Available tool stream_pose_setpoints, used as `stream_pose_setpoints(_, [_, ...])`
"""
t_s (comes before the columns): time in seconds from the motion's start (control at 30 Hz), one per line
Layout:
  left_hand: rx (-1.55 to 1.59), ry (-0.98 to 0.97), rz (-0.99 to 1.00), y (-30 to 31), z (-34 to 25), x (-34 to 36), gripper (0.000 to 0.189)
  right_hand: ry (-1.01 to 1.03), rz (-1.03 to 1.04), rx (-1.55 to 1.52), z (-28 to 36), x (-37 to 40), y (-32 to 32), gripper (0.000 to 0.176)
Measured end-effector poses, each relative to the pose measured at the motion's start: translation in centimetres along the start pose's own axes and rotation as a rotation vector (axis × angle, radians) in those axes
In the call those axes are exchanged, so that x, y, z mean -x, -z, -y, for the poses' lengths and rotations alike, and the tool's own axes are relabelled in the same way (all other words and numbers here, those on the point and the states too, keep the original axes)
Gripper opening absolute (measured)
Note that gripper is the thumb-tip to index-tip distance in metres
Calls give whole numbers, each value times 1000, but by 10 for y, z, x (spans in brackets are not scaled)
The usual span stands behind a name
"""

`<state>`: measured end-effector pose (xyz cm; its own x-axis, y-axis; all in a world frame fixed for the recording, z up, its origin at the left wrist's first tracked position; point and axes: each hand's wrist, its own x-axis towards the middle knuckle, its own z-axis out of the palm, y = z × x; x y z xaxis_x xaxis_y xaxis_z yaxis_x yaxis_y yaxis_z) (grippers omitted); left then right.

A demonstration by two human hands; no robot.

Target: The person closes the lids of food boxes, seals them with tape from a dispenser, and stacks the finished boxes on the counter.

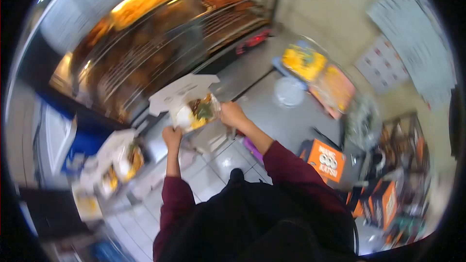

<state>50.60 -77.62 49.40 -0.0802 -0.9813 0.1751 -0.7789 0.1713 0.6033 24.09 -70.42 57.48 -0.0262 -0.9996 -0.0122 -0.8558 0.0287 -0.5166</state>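
Note:
An open white food box [182,89] with its lid folded back is held up in front of the metal counter. Inside it lie white rice [184,116], something yellow, brown pieces and a green leaf [205,110]. My left hand [172,137] is closed on the near left corner of the box. On its right side, my right hand [233,114] grips the edge with bent fingers. The undersides of both hands and the thumbs are partly hidden or blurred.
A lit warmer [160,43] with fried food stands at the upper left. More filled boxes [119,157] sit at the left. On the metal counter [272,116] are a round clear lid [290,92], a yellow-filled tray [304,62] and an orange box [326,161].

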Motion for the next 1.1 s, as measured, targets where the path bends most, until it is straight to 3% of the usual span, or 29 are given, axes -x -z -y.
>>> stream_pose_setpoints(0.13, [168, -252, 191, 26, -174, 34, 30, -150, -320, -21, -38, 129, 104, 19])
stream_pose_setpoints(0.2, [294, -466, 259, 22, -237, 65, 29, -258, -433, -3, -58, 211, 141, 17])
stream_pose_setpoints(0.3, [406, -705, 472, 3, -296, 112, 29, -543, -462, 67, -30, 315, 185, 19])
stream_pose_setpoints(0.43, [417, -910, 732, -35, -343, 180, 27, -752, -615, 129, -27, 414, 178, 20])
stream_pose_setpoints(0.53, [410, -987, 708, -74, -346, 224, 29, -927, -532, 126, -78, 457, 129, 22])
stream_pose_setpoints(0.63, [351, -855, 600, -61, -356, 230, 31, -834, -786, 71, -75, 470, 131, 24])
stream_pose_setpoints(0.67, [326, -788, 513, -54, -364, 223, 35, -920, -852, 23, -74, 472, 139, 23])
stream_pose_setpoints(0.73, [590, -896, 44, -60, -379, 210, 36, -778, -1424, 236, -72, 456, 160, 20])
stream_pose_setpoints(0.83, [616, -1060, 59, -47, -416, 196, 35, -704, -1412, 558, -86, 442, 195, 25])
stream_pose_setpoints(0.93, [757, -1240, 367, -76, -424, 175, 32, -790, -1118, 429, -105, 443, 202, 24])
stream_pose_setpoints(1.0, [976, -791, 968, -117, -412, 164, 36, -627, -1165, -110, -139, 440, 193, 24])
stream_pose_setpoints(1.03, [1091, -633, 1104, -116, -414, 172, 39, -537, -1159, -379, -146, 437, 189, 25])
stream_pose_setpoints(1.07, [1204, -455, 1219, -116, -416, 180, 42, -648, -1149, -600, -149, 428, 181, 28])
stream_pose_setpoints(1.1, [1351, -383, 1183, -93, -429, 209, 45, -759, -1128, -824, -147, 415, 174, 32])
